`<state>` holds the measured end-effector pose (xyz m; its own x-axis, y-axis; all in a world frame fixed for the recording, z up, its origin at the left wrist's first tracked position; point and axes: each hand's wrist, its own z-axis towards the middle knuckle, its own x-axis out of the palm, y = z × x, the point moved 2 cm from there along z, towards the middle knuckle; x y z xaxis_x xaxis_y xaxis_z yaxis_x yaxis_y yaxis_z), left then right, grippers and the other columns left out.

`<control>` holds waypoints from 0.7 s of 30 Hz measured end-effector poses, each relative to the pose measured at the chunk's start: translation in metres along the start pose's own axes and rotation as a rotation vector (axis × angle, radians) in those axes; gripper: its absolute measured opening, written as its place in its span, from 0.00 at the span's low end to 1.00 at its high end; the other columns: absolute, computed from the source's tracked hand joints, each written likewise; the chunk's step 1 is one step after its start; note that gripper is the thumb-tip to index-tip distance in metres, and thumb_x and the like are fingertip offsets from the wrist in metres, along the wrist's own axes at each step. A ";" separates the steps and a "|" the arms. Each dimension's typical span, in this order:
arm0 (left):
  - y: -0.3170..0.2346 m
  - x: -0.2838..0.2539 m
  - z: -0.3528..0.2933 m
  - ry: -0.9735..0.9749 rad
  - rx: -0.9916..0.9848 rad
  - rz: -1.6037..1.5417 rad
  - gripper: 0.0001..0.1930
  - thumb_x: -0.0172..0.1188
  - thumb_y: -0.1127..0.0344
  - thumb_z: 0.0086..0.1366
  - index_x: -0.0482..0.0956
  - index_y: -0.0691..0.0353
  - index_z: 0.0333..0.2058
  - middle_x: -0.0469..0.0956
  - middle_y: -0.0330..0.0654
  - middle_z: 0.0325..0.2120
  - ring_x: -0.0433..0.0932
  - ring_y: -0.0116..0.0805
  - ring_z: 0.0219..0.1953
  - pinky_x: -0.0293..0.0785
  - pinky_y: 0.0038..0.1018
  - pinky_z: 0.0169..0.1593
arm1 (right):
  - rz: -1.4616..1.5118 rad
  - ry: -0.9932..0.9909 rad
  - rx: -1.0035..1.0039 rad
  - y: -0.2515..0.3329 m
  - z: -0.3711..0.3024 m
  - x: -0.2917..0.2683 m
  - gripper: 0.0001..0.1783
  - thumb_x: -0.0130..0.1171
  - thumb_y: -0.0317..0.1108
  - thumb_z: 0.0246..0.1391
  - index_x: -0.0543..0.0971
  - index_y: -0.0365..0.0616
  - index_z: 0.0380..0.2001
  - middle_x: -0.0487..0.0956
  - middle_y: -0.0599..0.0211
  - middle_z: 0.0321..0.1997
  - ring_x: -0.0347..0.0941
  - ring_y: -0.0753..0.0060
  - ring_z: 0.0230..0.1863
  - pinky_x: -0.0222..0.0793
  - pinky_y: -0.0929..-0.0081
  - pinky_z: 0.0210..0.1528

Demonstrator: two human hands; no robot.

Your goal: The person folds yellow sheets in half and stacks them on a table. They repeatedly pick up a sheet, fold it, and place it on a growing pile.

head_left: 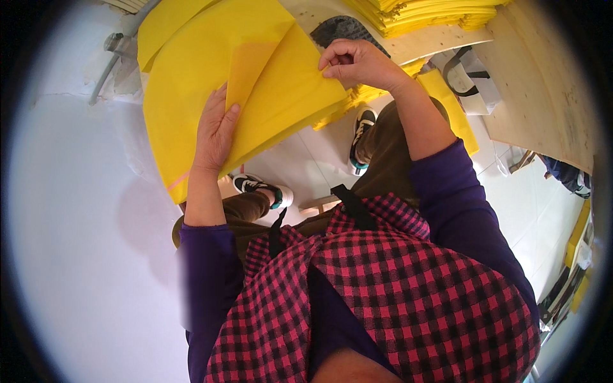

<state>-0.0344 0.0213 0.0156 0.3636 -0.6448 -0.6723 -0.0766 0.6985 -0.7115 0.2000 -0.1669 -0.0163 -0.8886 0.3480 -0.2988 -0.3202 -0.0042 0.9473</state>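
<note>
Yellow sheets lay in layers beyond the person's pink-and-black checked apron, which the lower edge of the view cut off. Purple sleeves ended around the elbows. Brown trousers showed only in part past the apron.

The left hand grasped the lower end of a darker, turned-over flap, thumb in front, some fingertips hidden by it. The right hand was curled at the sheets' right edge, thumb drawn toward the fingers; whether it pinched the material, I could not tell.

Beneath, dark-and-white shoes stood on a pale tiled floor. The sheets covered whatever bore them. Just past the right hand, a dark oblong thing was partly hidden, its kind unclear.

Farther off, a wooden counter carried a yellow stack, cut off at the top. A plywood panel rose at the right, and a metal pipe stood by the white surface at left.
</note>
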 end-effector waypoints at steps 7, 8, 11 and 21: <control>0.002 0.000 0.002 -0.006 0.024 -0.001 0.20 0.46 0.61 0.68 0.69 0.70 0.52 0.66 0.51 0.56 0.61 0.44 0.60 0.50 0.30 0.64 | 0.008 -0.062 -0.109 0.000 0.009 0.000 0.06 0.64 0.31 0.49 0.81 0.41 0.30 0.71 0.76 0.27 0.66 0.82 0.31 0.63 0.82 0.37; 0.002 0.001 0.002 -0.010 0.027 0.015 0.20 0.46 0.61 0.68 0.69 0.70 0.52 0.66 0.50 0.56 0.61 0.44 0.60 0.50 0.30 0.64 | 0.012 -0.067 -0.101 0.000 0.010 0.000 0.06 0.63 0.31 0.49 0.81 0.41 0.29 0.71 0.76 0.27 0.66 0.82 0.31 0.63 0.83 0.37; 0.002 0.001 0.001 -0.010 0.013 0.020 0.19 0.46 0.62 0.68 0.69 0.70 0.52 0.67 0.50 0.55 0.62 0.43 0.60 0.51 0.30 0.63 | 0.016 -0.062 -0.148 0.001 0.011 0.000 0.05 0.63 0.31 0.50 0.81 0.41 0.30 0.71 0.75 0.27 0.66 0.82 0.31 0.63 0.82 0.36; 0.003 0.001 -0.001 -0.029 0.048 0.030 0.19 0.46 0.63 0.68 0.69 0.70 0.52 0.68 0.49 0.55 0.62 0.43 0.60 0.52 0.29 0.63 | -0.001 -0.086 -0.169 0.006 0.010 0.002 0.06 0.63 0.32 0.50 0.80 0.40 0.30 0.70 0.76 0.27 0.66 0.82 0.30 0.63 0.82 0.35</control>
<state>-0.0350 0.0228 0.0131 0.3884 -0.6148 -0.6864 -0.0430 0.7319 -0.6800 0.1992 -0.1564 -0.0097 -0.8593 0.4267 -0.2819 -0.3782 -0.1590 0.9120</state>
